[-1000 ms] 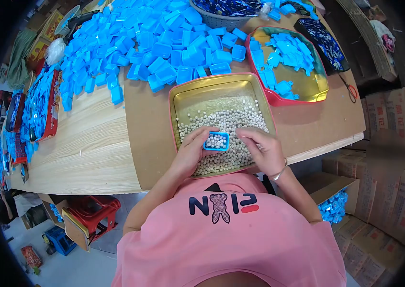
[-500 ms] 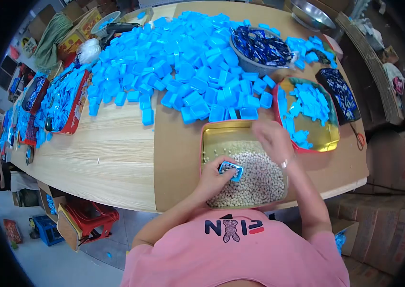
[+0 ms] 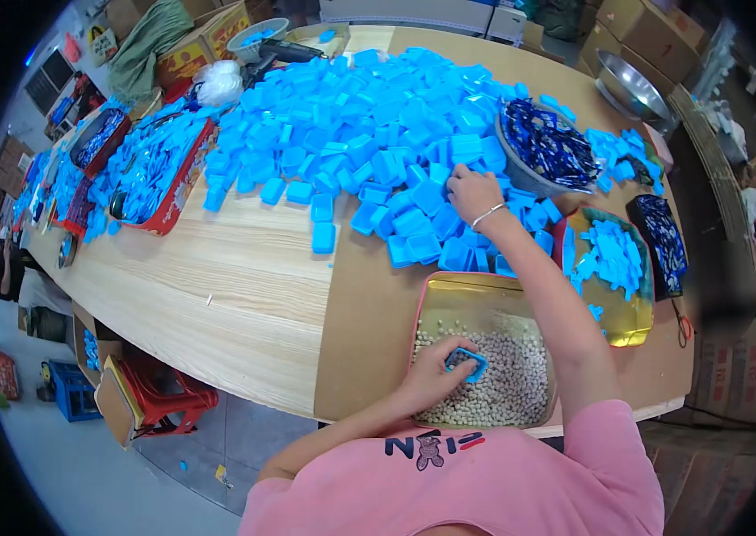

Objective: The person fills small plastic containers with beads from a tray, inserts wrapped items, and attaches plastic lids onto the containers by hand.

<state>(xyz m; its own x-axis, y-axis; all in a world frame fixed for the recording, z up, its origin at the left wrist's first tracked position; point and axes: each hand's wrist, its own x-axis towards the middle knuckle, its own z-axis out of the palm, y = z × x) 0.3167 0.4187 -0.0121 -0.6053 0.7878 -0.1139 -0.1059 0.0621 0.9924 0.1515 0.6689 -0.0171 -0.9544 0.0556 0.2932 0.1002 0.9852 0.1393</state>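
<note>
Closed around a small blue box [image 3: 477, 367], my left hand [image 3: 436, 375] is over the near left part of a gold-lined tray [image 3: 449, 284]. Fingers and thumb partly cover the box's opening. Many small whitish beads [image 3: 512, 380] lie in the tray. My right hand [image 3: 474, 195] is stretched out over the front of a large pile of blue boxes [image 3: 351, 116], fingers bent down onto them. What its fingertips touch or hold is too small to make out.
Right of the bead tray is another tray [image 3: 635, 332] with flat blue pieces, beside scissors [image 3: 683, 330] and a dark patterned case [image 3: 660, 246]. A grey basket [image 3: 521, 170] holds dark blue packets. A red tin [image 3: 183, 192] is at the left; a red stool [image 3: 159, 393] is below the table.
My right hand has moved from above the bead tray, forward to the blue pile. My left hand still holds the small box, now more tilted. The view has shifted, showing more of the table's far side.
</note>
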